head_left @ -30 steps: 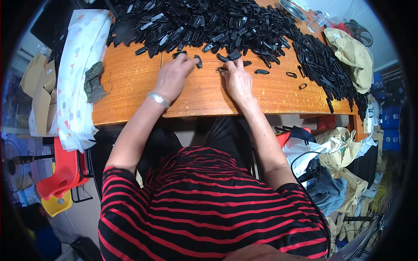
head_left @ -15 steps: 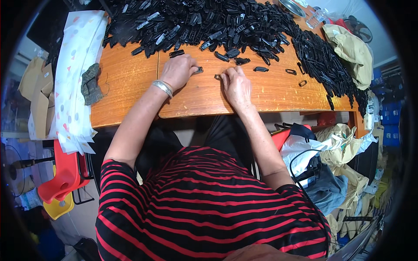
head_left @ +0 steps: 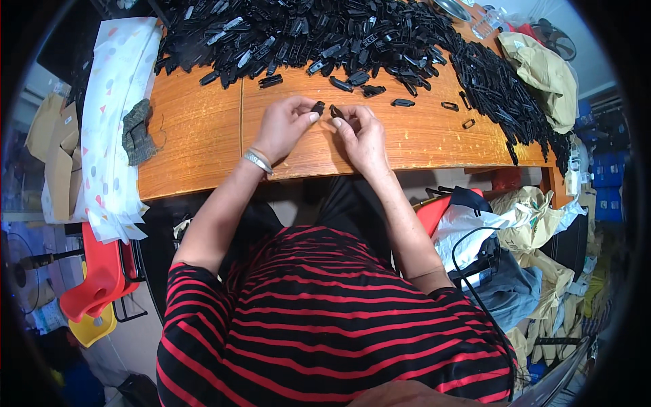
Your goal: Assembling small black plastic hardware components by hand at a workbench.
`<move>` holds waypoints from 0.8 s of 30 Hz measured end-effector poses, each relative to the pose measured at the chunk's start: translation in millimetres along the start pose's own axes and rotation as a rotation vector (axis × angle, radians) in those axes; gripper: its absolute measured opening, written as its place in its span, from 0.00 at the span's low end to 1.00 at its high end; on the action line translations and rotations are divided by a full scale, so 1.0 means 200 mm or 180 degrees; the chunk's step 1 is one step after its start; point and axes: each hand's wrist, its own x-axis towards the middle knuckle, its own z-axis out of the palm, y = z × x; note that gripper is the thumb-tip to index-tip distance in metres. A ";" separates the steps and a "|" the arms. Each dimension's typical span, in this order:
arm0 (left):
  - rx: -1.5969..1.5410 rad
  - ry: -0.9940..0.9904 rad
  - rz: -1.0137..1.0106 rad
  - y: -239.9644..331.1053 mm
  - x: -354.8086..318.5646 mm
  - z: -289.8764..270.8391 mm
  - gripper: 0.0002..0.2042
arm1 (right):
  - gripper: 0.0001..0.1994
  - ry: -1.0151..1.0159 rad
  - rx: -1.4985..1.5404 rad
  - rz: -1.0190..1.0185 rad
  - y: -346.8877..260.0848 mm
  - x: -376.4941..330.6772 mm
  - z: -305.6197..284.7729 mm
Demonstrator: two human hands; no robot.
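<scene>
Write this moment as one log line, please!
left hand: holds black piece | right hand: holds second piece | pieces: apart | black heap: beyond hands, on table

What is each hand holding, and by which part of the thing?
The left hand pinches a small black piece by its nearer end; the right hand pinches a second black piece likewise.

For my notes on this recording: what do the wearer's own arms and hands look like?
Both the left hand and the right hand are ungloved. A silvery band circles the left wrist; the right wrist is bare. The short sleeves are black with red stripes, leaving the forearms uncovered.
</scene>
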 end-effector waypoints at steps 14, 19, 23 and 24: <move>-0.1939 0.0050 -0.0512 0.09 -0.12 0.10 0.12 | 0.09 0.0084 0.0646 -0.0371 -0.02 -0.06 0.01; -0.1716 0.0312 -0.0174 0.04 -0.20 0.18 0.13 | 0.11 0.0272 0.0099 -0.0792 -0.07 -0.11 0.05; -0.1970 0.0871 0.0242 0.07 -0.20 0.23 0.09 | 0.22 0.0343 0.0532 -0.0263 -0.10 -0.16 0.10; -0.2038 0.0565 0.0052 0.08 -0.21 0.20 0.09 | 0.25 0.0096 0.0299 -0.0374 -0.09 -0.17 0.09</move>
